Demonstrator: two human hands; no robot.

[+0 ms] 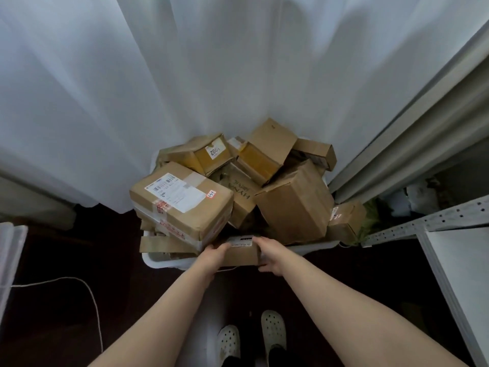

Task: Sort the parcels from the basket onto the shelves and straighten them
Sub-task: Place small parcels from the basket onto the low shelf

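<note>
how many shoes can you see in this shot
2, both white perforated clogs at the bottom centre of the view: the left clog lower in frame, the right clog just beside it and slightly higher. Neither is hidden.

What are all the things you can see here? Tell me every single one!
parcels: at least eight, brown cardboard, piled in the basket
labelled parcel: one, brown with a white label, top left of the pile
small parcel: one, brown with a white label, front of the pile, between both hands
basket: one, white, on the floor under the pile
curtain: one, white, behind the basket
shelf: one, white board on a grey metal frame, at right
cord: one, white, on the dark floor at left
shoes: two, white, bottom centre
left hand: one, grips the small parcel's left end
right hand: one, grips its right end
</note>
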